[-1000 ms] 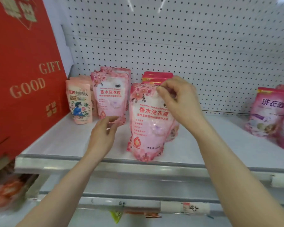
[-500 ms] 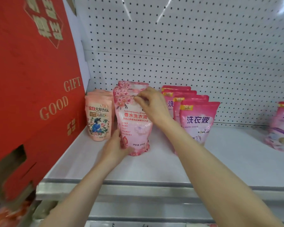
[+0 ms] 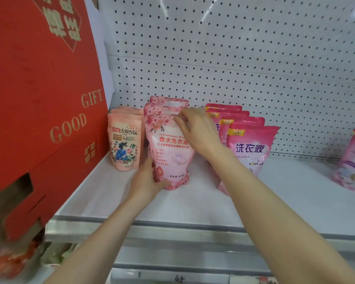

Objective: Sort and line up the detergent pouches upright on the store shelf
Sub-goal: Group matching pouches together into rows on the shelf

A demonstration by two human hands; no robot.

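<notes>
A pink floral detergent pouch (image 3: pixel 171 152) stands upright on the white shelf (image 3: pixel 193 201), at the front of a short row of like pouches (image 3: pixel 168 102). My left hand (image 3: pixel 146 181) grips its lower left corner. My right hand (image 3: pixel 197 130) holds its top right edge, fingers curled over the rim. To the left stand peach pouches (image 3: pixel 124 146) with a figure in blue. On the right a row of magenta pouches (image 3: pixel 252 144) stands upright, partly hidden by my right forearm.
A big red gift box (image 3: pixel 39 99) fills the left side and overhangs the shelf's end. White pegboard (image 3: pixel 234 58) backs the shelf. More pink pouches (image 3: pixel 353 160) lean at the far right. The shelf's metal front rail (image 3: pixel 193 228) runs below my arms.
The floral pouch went from mid-shelf leftward and back into its row. My left hand left the rear pouch and took the front pouch's base. The view shifted left and closer.
</notes>
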